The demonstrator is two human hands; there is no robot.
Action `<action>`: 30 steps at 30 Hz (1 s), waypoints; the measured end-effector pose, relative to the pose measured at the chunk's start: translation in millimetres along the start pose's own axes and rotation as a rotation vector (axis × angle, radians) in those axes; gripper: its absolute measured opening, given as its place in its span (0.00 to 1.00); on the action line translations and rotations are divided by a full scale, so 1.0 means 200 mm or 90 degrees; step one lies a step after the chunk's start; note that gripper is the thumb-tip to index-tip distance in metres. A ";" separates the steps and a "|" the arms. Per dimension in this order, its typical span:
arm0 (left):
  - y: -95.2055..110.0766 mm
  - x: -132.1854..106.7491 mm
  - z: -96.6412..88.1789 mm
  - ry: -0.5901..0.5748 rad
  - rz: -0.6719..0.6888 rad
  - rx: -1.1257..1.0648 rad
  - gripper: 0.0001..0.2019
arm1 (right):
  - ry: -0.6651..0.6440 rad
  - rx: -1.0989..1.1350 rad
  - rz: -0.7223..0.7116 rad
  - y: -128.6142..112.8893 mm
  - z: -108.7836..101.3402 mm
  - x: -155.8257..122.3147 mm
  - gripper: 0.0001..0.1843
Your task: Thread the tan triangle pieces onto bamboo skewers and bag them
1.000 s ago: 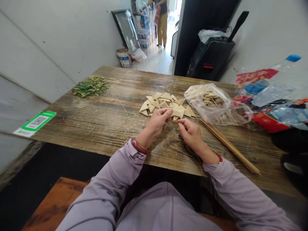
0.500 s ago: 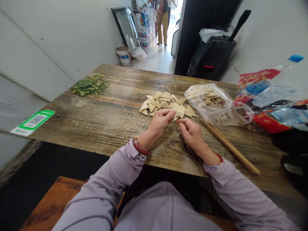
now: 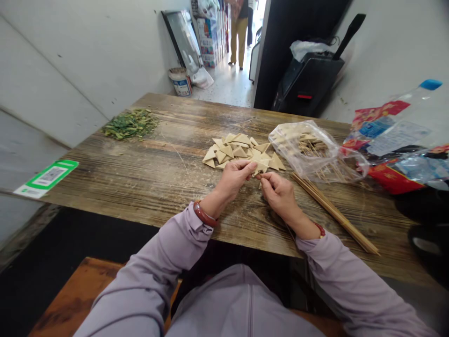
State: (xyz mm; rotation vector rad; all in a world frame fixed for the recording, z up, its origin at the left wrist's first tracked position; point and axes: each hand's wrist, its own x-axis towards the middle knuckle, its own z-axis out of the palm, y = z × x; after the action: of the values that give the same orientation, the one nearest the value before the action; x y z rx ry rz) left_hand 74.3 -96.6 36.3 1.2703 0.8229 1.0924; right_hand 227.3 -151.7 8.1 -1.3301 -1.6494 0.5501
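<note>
My left hand [image 3: 233, 179] is closed, pinching a beige tofu triangle [image 3: 261, 165] between thumb and fingers. Close beside it, my right hand [image 3: 281, 192] grips a thin bamboo skewer [image 3: 290, 232], whose length runs back beneath the palm toward the table edge. The skewer's tip meets the held piece, though fingers partly cover the contact. Just beyond both hands lies a pile of similar tofu triangles [image 3: 228, 150]. To the right, a clear plastic bag [image 3: 279, 135] contains more triangles on sticks. A bundle of loose bamboo skewers [image 3: 333, 213] lies slantwise beside my right hand.
On the wooden table [image 3: 140, 175], a heap of chopped green leaves [image 3: 131, 124] sits at far left, near a green-bordered code card [image 3: 51, 178]. Red packaging [image 3: 393, 178] and a plastic bottle [image 3: 426, 91] crowd the right. A person [image 3: 239, 40] stands in the doorway beyond.
My hands stay almost in place, with the tofu piece and skewer still together. In the doorway, the person has shifted slightly.
</note>
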 end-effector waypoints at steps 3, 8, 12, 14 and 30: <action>0.00 0.00 0.01 0.001 0.008 0.006 0.23 | 0.001 -0.006 0.008 0.00 0.00 0.00 0.14; 0.00 0.00 0.01 -0.001 0.007 0.010 0.21 | 0.001 -0.005 0.018 0.01 0.01 0.00 0.14; 0.00 -0.01 0.02 -0.008 0.004 0.013 0.21 | 0.008 0.007 0.022 0.01 0.01 0.01 0.14; 0.00 -0.01 0.03 -0.011 0.004 0.016 0.21 | 0.007 0.014 0.028 0.00 0.01 0.01 0.14; -0.04 0.05 -0.05 0.052 -0.029 -0.064 0.19 | -0.027 0.045 0.040 -0.01 0.00 0.01 0.15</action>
State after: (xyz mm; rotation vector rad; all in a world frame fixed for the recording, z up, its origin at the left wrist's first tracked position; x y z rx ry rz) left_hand 69.9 -84.0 28.7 1.1240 0.8434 1.1419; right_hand 225.9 -150.7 9.7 -1.3299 -1.6128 0.6718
